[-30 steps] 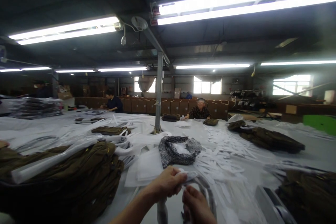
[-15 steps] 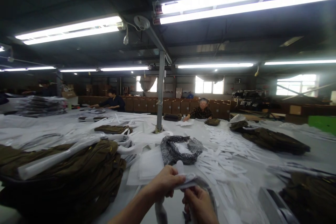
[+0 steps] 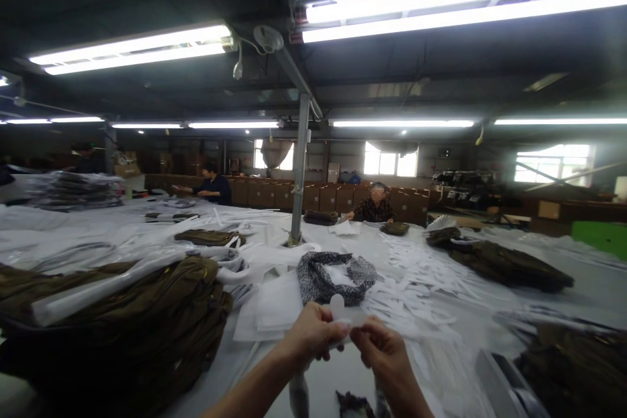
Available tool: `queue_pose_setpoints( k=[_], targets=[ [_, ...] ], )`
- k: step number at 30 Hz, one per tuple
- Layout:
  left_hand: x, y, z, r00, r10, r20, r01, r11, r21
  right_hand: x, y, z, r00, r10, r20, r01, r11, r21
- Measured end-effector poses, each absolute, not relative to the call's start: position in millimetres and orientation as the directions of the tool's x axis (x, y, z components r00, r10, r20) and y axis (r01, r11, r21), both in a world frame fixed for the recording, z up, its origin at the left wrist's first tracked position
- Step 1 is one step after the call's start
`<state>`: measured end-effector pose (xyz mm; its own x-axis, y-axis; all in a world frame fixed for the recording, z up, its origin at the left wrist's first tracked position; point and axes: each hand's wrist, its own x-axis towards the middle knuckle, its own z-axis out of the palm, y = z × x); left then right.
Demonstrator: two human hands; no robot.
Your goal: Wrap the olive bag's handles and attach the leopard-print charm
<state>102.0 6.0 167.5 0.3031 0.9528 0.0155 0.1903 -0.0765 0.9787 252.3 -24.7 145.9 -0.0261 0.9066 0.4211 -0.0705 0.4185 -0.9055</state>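
Note:
Near the front of the table both my hands are on a white strip (image 3: pixel 337 304) with a rounded end, perhaps foam or paper. My left hand (image 3: pixel 316 333) is closed on it, and the rounded end sticks up past the fingers. My right hand (image 3: pixel 385 349) pinches the other side of the strip, close to the left fingertips. The fingers hide much of the strip. Just beyond my hands lies a black-and-white speckled fabric ring (image 3: pixel 313 281) with white material inside. White sheets (image 3: pixel 279 307) lie left of it.
Brown bags (image 3: pixel 127 320) are piled at the left, with a clear plastic roll (image 3: pixel 88 297) across them. White strips (image 3: pixel 426 281) are scattered to the right. A grey box (image 3: pixel 507 382) stands front right. A metal post (image 3: pixel 300 176) rises mid-table. A co-worker (image 3: pixel 375 206) sits across.
My right hand has moved up and turned in toward the left fingertips. The strip that curved over the right hand no longer shows there. The left hand stays nearly in place.

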Motion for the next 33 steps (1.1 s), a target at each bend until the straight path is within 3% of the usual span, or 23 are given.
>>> queue_pose_setpoints(
  k=[4, 7, 15, 21, 33],
  targets=[
    [111, 8, 164, 0.331, 0.935, 0.126, 0.104, -0.169, 0.98, 243, -12, 158, -0.064, 0.92, 0.388, -0.175, 0.372, -0.911],
    [112, 12, 162, 0.26, 0.951, 0.169, 0.045, -0.187, 0.981, 239, -6, 161, -0.039, 0.953, 0.301, -0.26, 0.281, -0.924],
    [105, 21, 151, 0.129, 0.936, 0.327, -0.081, -0.319, 0.944, 234, -4, 163, -0.008, 0.972, 0.235, -0.286, 0.222, -0.932],
    [109, 12, 162, -0.004, 0.953, 0.303, -0.088, -0.302, 0.949, 227, -1, 168, 0.002, 0.972, 0.234, -0.158, 0.231, -0.96],
    [119, -6, 187, 0.015, 0.91, 0.414, 0.059, -0.414, 0.908, 228, 6, 171, 0.114, 0.979, 0.169, -0.056, 0.176, -0.983]
  ],
)
